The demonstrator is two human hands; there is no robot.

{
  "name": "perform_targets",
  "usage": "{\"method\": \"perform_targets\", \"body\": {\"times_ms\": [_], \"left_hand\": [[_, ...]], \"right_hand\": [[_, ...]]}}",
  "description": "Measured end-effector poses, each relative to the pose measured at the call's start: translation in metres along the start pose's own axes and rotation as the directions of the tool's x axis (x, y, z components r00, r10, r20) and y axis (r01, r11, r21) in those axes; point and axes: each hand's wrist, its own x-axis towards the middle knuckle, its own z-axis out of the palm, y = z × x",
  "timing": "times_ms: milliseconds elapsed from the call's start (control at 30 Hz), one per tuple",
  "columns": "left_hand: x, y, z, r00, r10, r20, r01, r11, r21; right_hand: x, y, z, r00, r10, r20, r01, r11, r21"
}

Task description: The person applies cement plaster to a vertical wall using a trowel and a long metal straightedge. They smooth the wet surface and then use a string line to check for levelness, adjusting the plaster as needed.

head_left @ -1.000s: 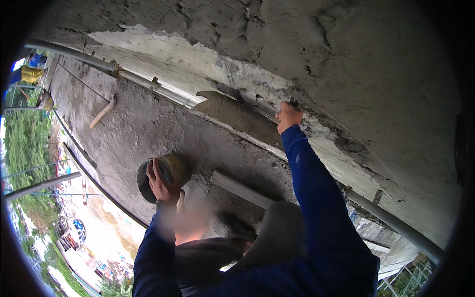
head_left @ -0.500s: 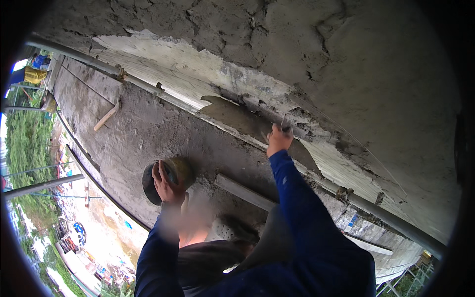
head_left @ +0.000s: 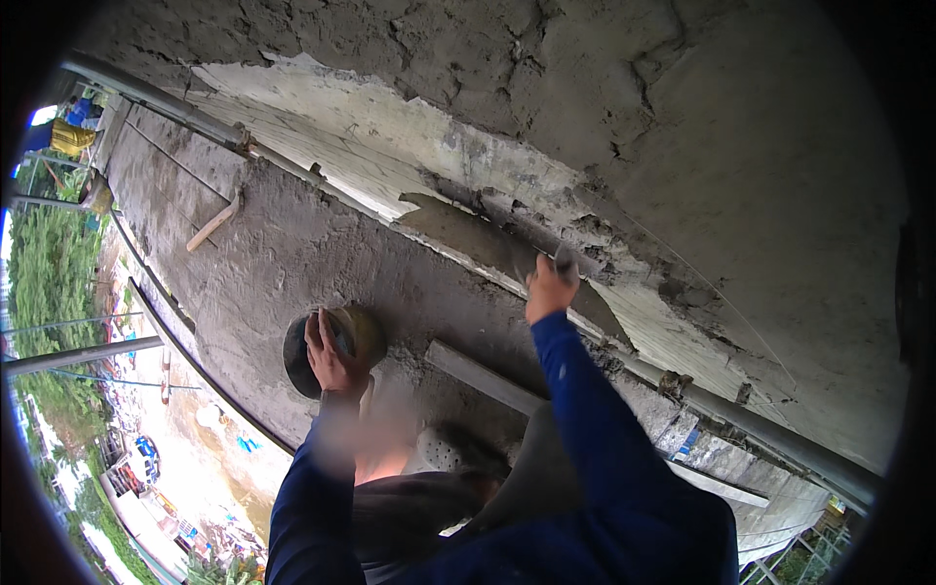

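Observation:
My left hand (head_left: 334,359) grips the rim of a mortar-stained bucket (head_left: 366,336), which stands tilted on the walkway; its fingers lap over the edge and the thumb is hidden. At the wall, my right hand (head_left: 552,290) is closed round the handle of what looks like a trowel (head_left: 565,261), somewhat blurred. The tool is against the lower edge of the rough plastered wall (head_left: 585,97). Wet grey mortar (head_left: 468,230) spreads along the pale strip below that edge, beside my right hand.
A metal pipe (head_left: 770,429) runs lengthwise between walkway and wall. On the cement-crusted walkway (head_left: 263,263) lie a board (head_left: 483,377) and a wooden-handled tool (head_left: 214,223). My shoe (head_left: 444,450) is beside the bucket. A person in blue (head_left: 83,112) is at far left, past the drop.
My right hand has shifted slightly and turned at the wall, with the trowel in it. My left hand stays on the bucket.

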Motion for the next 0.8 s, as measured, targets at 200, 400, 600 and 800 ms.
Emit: {"method": "perform_targets", "body": {"times_ms": [200,400,600,800], "left_hand": [[-0.002,-0.003,0.003,1.000,0.006,-0.001,-0.006,1.000,0.011],[0.010,0.003,0.001,0.999,0.033,0.008,-0.033,0.999,-0.016],[0.008,0.005,0.004,1.000,0.003,0.009,-0.003,1.000,-0.010],[-0.013,-0.012,-0.008,0.998,-0.014,0.066,0.015,1.000,-0.017]], "right_hand": [[0.016,0.039,0.000,0.998,0.059,0.013,-0.060,0.982,0.181],[0.107,0.054,0.037,0.989,0.135,0.064,-0.143,0.980,0.139],[0.071,0.008,0.084,0.999,0.049,0.000,-0.047,0.959,-0.278],[0.044,0.056,0.042,0.991,-0.128,0.037,0.134,0.959,-0.251]]}}
